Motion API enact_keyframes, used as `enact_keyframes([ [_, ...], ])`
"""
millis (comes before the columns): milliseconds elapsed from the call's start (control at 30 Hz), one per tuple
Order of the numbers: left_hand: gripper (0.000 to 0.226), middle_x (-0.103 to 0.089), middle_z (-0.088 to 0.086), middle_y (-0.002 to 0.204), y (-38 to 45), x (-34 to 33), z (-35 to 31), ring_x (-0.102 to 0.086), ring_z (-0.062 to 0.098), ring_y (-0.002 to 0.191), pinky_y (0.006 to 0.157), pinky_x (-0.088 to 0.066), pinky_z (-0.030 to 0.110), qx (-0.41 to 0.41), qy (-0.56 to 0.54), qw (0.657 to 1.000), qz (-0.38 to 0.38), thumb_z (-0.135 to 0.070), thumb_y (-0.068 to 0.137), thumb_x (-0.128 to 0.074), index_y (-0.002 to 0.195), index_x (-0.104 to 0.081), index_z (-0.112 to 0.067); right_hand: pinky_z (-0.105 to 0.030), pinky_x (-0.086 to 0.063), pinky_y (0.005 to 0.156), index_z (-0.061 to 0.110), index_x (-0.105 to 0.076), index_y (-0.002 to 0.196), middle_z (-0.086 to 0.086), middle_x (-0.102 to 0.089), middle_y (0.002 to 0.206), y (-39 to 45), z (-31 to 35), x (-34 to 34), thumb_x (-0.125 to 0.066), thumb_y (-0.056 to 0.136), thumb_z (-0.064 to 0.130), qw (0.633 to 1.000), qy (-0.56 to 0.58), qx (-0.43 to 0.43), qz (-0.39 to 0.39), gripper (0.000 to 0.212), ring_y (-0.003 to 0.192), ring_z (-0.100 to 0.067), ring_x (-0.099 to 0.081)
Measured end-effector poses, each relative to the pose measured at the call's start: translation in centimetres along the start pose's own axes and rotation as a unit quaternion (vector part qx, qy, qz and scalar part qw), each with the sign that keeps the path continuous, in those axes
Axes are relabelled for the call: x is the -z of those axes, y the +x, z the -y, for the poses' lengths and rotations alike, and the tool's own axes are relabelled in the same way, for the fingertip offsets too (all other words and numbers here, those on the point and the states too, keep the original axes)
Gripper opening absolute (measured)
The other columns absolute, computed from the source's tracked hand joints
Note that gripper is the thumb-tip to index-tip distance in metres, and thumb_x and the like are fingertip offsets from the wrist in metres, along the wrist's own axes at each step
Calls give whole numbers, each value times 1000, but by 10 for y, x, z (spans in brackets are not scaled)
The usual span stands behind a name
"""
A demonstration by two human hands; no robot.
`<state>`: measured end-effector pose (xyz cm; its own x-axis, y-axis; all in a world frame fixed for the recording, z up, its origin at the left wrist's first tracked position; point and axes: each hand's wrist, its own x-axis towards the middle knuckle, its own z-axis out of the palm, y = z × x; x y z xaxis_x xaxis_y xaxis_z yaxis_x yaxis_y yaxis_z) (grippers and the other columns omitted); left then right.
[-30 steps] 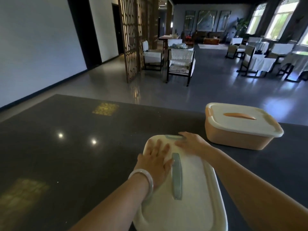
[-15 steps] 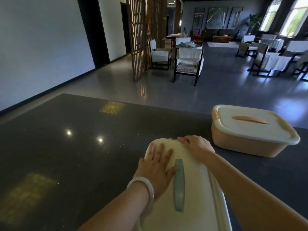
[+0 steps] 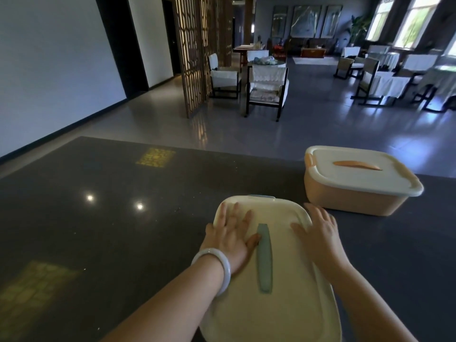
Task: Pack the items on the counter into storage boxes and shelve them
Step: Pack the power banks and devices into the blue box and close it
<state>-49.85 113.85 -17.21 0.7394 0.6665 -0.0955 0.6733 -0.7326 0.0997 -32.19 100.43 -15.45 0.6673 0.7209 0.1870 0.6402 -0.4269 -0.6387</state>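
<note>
There was only one camera, worn on the person's head. It looked forward and down, so the dark tabletop (image 3: 103, 218) filled the bottom half and a long room with chairs (image 3: 267, 88) showed far off at 12 o'clock. The view was wide and bent at the edges. It sat very close to the left hand (image 3: 228, 239) and right hand (image 3: 318, 234), low at 6 o'clock, with both arms coming in from the bottom edge.

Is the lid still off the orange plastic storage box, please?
No, the orange plastic storage box sits closed under its white lid with an orange handle.
</note>
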Motion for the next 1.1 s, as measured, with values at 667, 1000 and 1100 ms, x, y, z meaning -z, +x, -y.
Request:
enact_keyframes([
  [667,65,-56,5,132,-111,-2,12,-58,20,109,94,-46,36,183,-512,839,-24,-49,94,-48,150,-27,-25,-20,-43,64,30,-44,137,13,-60,108,-88,-3,7,-59,91,33,953,231,-187,56,48,92,-3,-59],
  [1000,77,-51,-7,125,-114,51,-23,-57,6,99,71,-48,21,81,-450,883,-111,-67,78,-43,146,-28,-33,-18,-45,67,49,-49,125,26,-65,99,-94,0,58,-63,90,36,950,285,-128,-1,41,86,4,-63],
  [1100,75,-50,-20,107,-104,66,-60,-55,-12,88,60,-45,10,32,-455,881,-127,-69,74,-40,140,-30,-36,-17,-48,66,57,-54,112,30,-66,97,-97,-15,100,-65,88,34,941,314,-117,-41,34,85,7,-64],
])
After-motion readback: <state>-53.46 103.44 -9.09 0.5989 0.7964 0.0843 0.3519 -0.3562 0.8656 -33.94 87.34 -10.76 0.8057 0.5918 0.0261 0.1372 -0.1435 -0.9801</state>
